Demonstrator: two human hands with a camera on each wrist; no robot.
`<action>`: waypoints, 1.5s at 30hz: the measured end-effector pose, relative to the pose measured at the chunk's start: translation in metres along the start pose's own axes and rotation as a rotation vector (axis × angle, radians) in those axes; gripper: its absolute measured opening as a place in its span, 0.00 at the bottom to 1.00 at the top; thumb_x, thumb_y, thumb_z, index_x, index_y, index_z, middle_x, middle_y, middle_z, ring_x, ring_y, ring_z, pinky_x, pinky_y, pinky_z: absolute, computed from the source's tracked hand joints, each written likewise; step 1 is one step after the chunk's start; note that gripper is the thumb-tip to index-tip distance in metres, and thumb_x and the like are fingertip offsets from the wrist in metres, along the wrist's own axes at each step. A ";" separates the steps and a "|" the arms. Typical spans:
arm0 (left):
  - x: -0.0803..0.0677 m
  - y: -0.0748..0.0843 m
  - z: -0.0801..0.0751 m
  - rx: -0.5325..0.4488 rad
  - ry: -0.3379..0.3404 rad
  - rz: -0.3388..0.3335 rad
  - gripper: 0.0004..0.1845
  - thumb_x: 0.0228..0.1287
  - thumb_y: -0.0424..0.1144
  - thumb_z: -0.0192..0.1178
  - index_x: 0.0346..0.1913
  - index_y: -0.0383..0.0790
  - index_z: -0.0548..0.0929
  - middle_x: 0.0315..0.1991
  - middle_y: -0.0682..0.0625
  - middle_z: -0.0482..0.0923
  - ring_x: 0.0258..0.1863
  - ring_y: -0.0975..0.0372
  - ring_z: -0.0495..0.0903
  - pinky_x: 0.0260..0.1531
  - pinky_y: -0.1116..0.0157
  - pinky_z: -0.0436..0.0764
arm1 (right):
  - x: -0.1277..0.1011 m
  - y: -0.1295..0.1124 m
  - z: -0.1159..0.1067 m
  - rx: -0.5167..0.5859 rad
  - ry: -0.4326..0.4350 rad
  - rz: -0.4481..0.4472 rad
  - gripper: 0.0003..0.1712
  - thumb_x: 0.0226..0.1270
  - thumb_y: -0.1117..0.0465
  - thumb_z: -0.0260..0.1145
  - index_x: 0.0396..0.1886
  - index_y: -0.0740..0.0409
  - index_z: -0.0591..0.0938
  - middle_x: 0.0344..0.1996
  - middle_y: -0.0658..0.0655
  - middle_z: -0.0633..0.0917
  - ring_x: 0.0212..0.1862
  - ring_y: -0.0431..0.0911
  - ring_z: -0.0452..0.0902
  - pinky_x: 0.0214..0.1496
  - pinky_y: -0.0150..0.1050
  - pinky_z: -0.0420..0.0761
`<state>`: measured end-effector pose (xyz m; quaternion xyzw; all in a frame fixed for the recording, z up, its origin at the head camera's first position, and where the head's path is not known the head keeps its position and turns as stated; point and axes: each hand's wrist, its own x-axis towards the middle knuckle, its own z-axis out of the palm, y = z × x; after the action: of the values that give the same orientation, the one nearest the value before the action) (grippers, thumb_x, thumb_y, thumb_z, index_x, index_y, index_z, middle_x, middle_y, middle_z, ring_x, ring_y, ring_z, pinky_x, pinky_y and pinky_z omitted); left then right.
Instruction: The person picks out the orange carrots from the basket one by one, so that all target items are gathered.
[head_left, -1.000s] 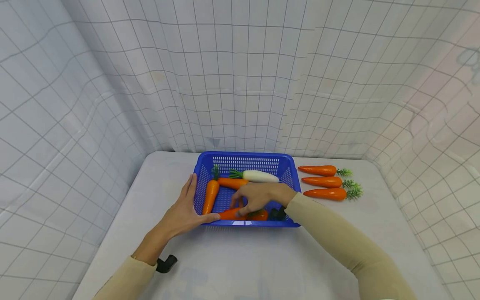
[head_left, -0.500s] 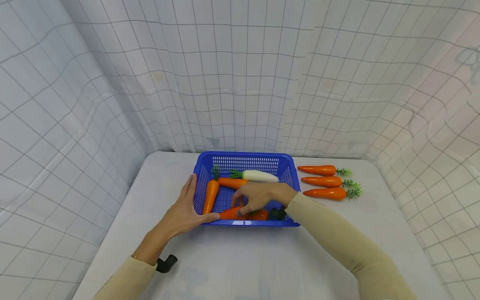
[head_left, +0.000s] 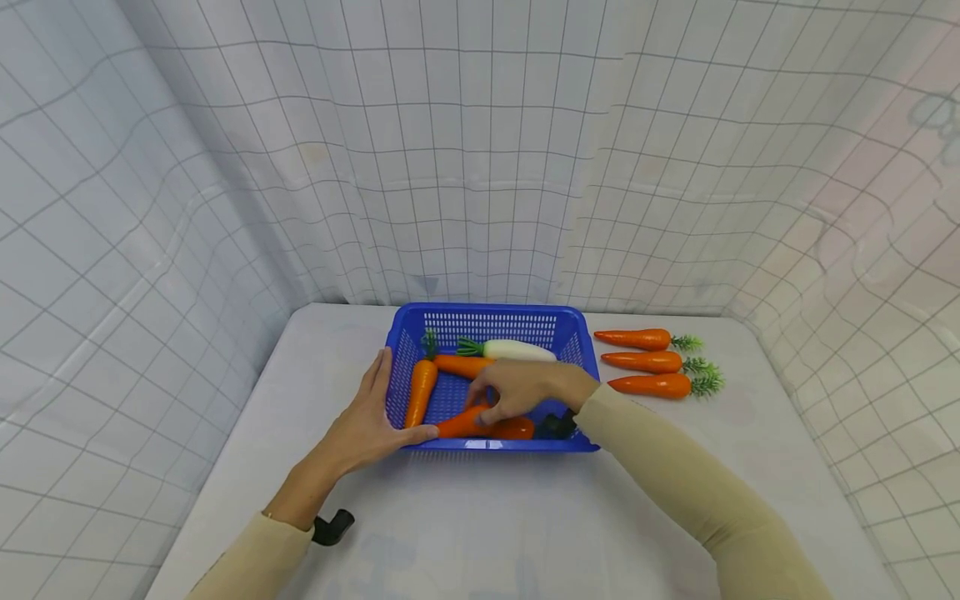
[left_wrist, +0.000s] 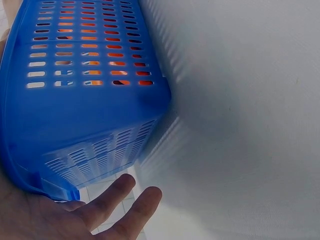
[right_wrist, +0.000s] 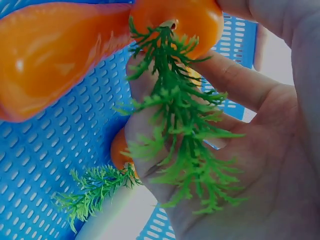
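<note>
My right hand [head_left: 521, 387] reaches into a blue plastic basket [head_left: 491, 308] and pinches an orange carrot [head_left: 459, 425] near its front wall. In the right wrist view this carrot's leafy green top [right_wrist: 182, 110] hangs in front of the palm. Another carrot [head_left: 516, 429] lies beside it, partly covered. My left hand [head_left: 367, 421] rests on the basket's front left corner, thumb along the front rim and fingers straight along the left side. Inside the basket are also a carrot [head_left: 422, 392] at the left, one [head_left: 463, 366] behind my right hand, and a white radish [head_left: 519, 350].
Three carrots [head_left: 641, 362] with leafy tops lie in a column on the white table [head_left: 450, 525], right of the basket. A black object [head_left: 333, 527] shows by the left wrist. Black wrist gear [head_left: 553, 426] sits under the right wrist. Gridded white curtains [head_left: 495, 167] enclose the table.
My right hand has risen slightly, and the carrot's end in its fingers has lifted a little. The left hand and the basket stay in place.
</note>
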<state>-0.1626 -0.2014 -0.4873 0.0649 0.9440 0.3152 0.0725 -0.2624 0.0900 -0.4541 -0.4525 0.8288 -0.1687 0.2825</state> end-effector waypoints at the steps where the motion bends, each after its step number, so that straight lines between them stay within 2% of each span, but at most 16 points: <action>1: 0.000 0.000 0.000 0.000 0.000 0.001 0.79 0.51 0.80 0.69 0.87 0.55 0.24 0.90 0.41 0.30 0.85 0.33 0.52 0.73 0.29 0.67 | -0.001 0.000 0.000 -0.001 0.007 0.006 0.21 0.75 0.44 0.70 0.62 0.44 0.88 0.49 0.41 0.87 0.48 0.41 0.80 0.55 0.33 0.84; 7: 0.000 0.000 0.000 0.001 -0.006 0.001 0.78 0.51 0.80 0.69 0.87 0.54 0.24 0.90 0.41 0.29 0.85 0.33 0.51 0.73 0.29 0.67 | -0.008 0.000 -0.005 0.013 0.038 0.032 0.21 0.74 0.43 0.70 0.61 0.43 0.88 0.52 0.41 0.86 0.51 0.40 0.81 0.58 0.34 0.84; 14: 0.002 -0.002 0.001 0.002 0.006 0.009 0.78 0.51 0.80 0.69 0.87 0.54 0.25 0.90 0.41 0.29 0.85 0.34 0.50 0.73 0.29 0.66 | -0.021 0.004 -0.010 -0.001 0.092 0.022 0.23 0.74 0.44 0.71 0.63 0.45 0.88 0.51 0.43 0.85 0.53 0.47 0.82 0.60 0.38 0.84; 21: 0.003 -0.002 0.001 0.014 0.007 -0.002 0.79 0.50 0.81 0.69 0.87 0.54 0.24 0.90 0.41 0.28 0.86 0.34 0.49 0.73 0.29 0.65 | -0.035 0.013 -0.013 0.036 0.128 0.036 0.21 0.74 0.45 0.71 0.62 0.44 0.88 0.53 0.42 0.84 0.51 0.38 0.82 0.61 0.37 0.86; 24: 0.003 -0.002 0.001 0.016 0.010 -0.004 0.80 0.49 0.81 0.69 0.87 0.54 0.24 0.90 0.41 0.28 0.86 0.34 0.49 0.74 0.30 0.65 | -0.043 0.015 -0.015 0.064 0.146 0.036 0.21 0.74 0.46 0.72 0.62 0.45 0.89 0.53 0.43 0.85 0.51 0.38 0.82 0.61 0.38 0.87; 31: 0.003 -0.003 0.001 0.006 0.018 0.002 0.80 0.49 0.80 0.70 0.87 0.54 0.25 0.90 0.41 0.28 0.86 0.34 0.48 0.74 0.30 0.64 | -0.064 0.023 -0.019 0.115 0.190 0.038 0.20 0.75 0.48 0.71 0.62 0.46 0.88 0.53 0.46 0.85 0.52 0.40 0.83 0.63 0.48 0.88; 38: 0.003 -0.003 0.002 0.019 0.014 -0.001 0.79 0.49 0.81 0.69 0.87 0.54 0.24 0.90 0.41 0.27 0.86 0.34 0.48 0.73 0.29 0.65 | -0.086 0.029 -0.023 0.142 0.246 0.110 0.17 0.73 0.48 0.72 0.60 0.38 0.88 0.52 0.42 0.84 0.54 0.40 0.83 0.61 0.43 0.89; 45: 0.002 -0.003 0.002 0.021 0.014 0.007 0.79 0.50 0.81 0.69 0.87 0.54 0.24 0.90 0.43 0.25 0.86 0.33 0.48 0.72 0.29 0.66 | -0.109 0.037 -0.027 0.147 0.314 0.105 0.17 0.74 0.48 0.72 0.60 0.37 0.87 0.49 0.43 0.83 0.53 0.43 0.82 0.61 0.48 0.89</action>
<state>-0.1648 -0.2023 -0.4914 0.0668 0.9476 0.3057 0.0640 -0.2564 0.2026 -0.4188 -0.3550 0.8706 -0.2826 0.1902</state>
